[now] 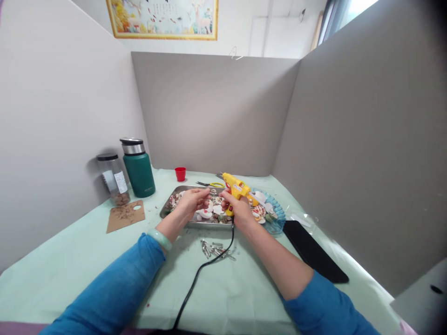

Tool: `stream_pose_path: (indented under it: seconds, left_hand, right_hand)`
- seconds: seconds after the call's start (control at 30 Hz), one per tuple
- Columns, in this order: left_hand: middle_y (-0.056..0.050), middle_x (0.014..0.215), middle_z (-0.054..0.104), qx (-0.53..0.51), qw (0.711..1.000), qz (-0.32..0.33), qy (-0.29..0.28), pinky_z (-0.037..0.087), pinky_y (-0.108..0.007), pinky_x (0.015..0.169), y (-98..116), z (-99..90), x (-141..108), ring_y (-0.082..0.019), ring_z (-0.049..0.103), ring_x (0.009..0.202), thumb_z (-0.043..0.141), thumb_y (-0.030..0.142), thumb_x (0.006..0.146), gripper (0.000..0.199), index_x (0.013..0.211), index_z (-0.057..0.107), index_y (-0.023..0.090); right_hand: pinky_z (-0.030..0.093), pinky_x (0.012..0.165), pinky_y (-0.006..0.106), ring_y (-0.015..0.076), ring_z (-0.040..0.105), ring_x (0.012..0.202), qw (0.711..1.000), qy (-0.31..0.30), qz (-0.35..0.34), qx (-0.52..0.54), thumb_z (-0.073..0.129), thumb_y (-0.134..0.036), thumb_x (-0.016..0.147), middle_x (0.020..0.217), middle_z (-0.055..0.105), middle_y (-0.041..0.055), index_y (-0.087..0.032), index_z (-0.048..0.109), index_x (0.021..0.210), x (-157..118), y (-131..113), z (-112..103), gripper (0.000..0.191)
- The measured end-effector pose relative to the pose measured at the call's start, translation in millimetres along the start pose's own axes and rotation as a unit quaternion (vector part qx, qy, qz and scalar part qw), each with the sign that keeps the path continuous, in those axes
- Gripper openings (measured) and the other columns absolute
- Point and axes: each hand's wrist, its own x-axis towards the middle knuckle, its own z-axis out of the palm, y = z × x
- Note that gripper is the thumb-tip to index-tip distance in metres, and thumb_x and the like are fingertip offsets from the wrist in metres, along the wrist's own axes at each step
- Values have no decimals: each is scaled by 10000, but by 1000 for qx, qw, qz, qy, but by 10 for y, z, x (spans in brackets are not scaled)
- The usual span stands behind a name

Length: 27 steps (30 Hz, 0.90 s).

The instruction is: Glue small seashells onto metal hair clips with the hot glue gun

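My right hand [240, 208] is wrapped round the handle of a yellow glue gun [236, 186], whose nozzle points up and to the left. A black cord [200, 269] runs down from its handle. Just left of the gun, my left hand [194, 201] has its fingers pinched together; what they hold is too small to name. Both hands are over a metal tray [209, 225] of shells and small stones. Several silver metal clips [213, 250] lie on the table in front of the tray.
A blue scalloped plate [279, 223] with shells stands right of the tray, beside a black flat object [314, 253]. At left are a green bottle [138, 172], a jar [113, 179] and a brown board [120, 217]. Behind are a red cup [180, 174] and yellow-handled scissors [214, 184].
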Motion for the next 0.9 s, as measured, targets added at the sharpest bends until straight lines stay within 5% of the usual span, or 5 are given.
stream_pose_path:
  seconds: [0.6,0.73,0.9]
  left_hand:
    - [-18,601,613,55,998,28,2,486,-237,540,-65,-25,20,-106,577,522,779,326,598,321,782,619,117]
    - [-11,604,608,115,993,35,2,449,-222,500,-32,72,47,-95,550,496,778,346,568,322,736,618,123]
    - [25,433,493,192,976,48,-86,324,-206,382,12,331,157,-86,432,361,673,364,657,248,723,626,130]
  right_hand:
    - [390,396,182,55,483,399,998,-34,-43,-20,684,-377,686,695,657,-3,-187,560,810,-17,33,17,259]
    - [401,415,191,65,489,403,995,-62,-64,-54,657,-403,718,650,650,-9,-190,589,810,-71,37,20,241]
    - [423,462,205,86,494,431,970,-123,-76,-195,592,-447,773,501,565,-22,-170,658,766,-159,29,5,285]
